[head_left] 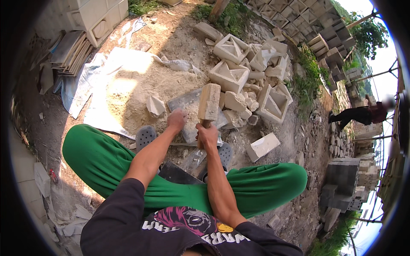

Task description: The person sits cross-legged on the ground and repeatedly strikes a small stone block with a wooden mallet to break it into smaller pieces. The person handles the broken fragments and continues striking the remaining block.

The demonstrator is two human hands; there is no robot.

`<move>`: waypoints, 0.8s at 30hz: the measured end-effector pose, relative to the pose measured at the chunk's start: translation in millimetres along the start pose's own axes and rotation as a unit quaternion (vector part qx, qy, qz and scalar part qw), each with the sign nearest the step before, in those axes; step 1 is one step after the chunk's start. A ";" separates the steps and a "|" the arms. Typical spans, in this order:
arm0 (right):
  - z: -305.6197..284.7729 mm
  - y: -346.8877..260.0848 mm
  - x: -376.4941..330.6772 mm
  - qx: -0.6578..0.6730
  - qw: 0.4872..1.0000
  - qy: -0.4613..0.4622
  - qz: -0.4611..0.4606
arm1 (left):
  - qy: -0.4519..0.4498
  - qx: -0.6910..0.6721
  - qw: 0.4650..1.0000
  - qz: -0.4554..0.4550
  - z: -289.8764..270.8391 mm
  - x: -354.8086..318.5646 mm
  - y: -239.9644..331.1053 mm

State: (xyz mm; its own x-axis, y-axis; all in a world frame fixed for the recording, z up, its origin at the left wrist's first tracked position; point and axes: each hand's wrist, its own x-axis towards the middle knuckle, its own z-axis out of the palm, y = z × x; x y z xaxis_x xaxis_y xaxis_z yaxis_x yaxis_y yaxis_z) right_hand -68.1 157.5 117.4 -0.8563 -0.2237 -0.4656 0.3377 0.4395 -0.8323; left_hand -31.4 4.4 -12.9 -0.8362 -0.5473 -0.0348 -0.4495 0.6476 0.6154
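Note:
My right hand (207, 135) is wrapped round the handle of a wooden mallet, whose pale, blocky head (209, 102) stands up above the fist. The head covers part of a flat grey slab (184, 101) lying on the dusty ground between my feet. At the left part of that slab, my left hand (177, 120) is closed with its fingers curled down. Whatever it grips, if anything, is hidden. A pale, pointed broken chunk (155, 105) lies just left of the slab.
Broken hollow blocks (229, 76) and rubble are heaped beyond the slab to the right. A white block piece (262, 147) lies near my right knee. On the left are a pale sheet (96, 117) and stacked boards (72, 53). Another person (363, 114) is far right.

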 end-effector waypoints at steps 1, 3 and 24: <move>-0.5 -3.7 -0.3 -0.003 1.000 0.003 -0.018 | 0.000 -0.005 1.000 -0.001 1.8 2.4 -1.3; -0.6 -0.9 0.9 -0.002 0.999 0.002 -0.048 | -0.008 -0.015 1.000 -0.001 4.7 3.5 0.2; 22.8 37.1 17.9 -0.117 0.991 -0.017 -0.061 | 0.096 -0.086 0.990 -0.059 -1.4 -9.4 -6.5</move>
State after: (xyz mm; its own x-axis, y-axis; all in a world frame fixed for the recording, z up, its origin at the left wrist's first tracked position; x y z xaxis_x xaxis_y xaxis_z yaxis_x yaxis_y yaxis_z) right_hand -62.0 149.9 71.2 -0.8702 -0.3155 -0.3783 0.1288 0.5956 -0.7929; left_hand -20.2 4.5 -15.5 -0.6984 -0.7152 0.0247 -0.4677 0.4822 0.7408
